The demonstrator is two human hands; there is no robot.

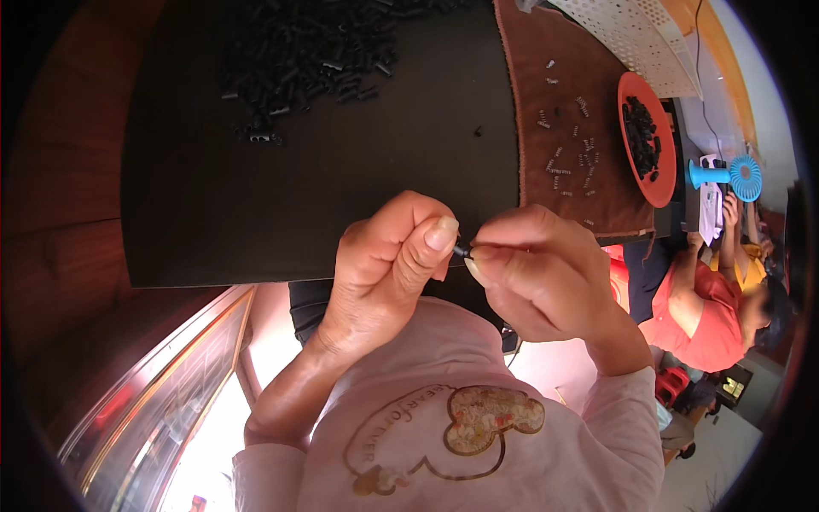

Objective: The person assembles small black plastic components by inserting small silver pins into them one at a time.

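Both my hands meet over the near edge of the dark table, with a small black cylindrical part (462,251) between their fingertips. My left hand (388,269) is closed, thumb pressed against the curled fingers at one end of the part. With thumb and index finger, my right hand (542,273) pinches the other end. Most of the part is hidden by my fingers. Right of the hands lies a brown cloth (559,209) with several small metal springs (587,152) scattered on it. A pile of black tubular pieces (316,60) covers the table's far left.
An orange-red dish (664,162) of small black pieces stands at the cloth's right edge, near a white perforated basket (636,38). A tiny black bit (478,131) lies mid-table. Beyond, at right, are a blue fan (745,178) and a seated person in a red shirt (704,316).
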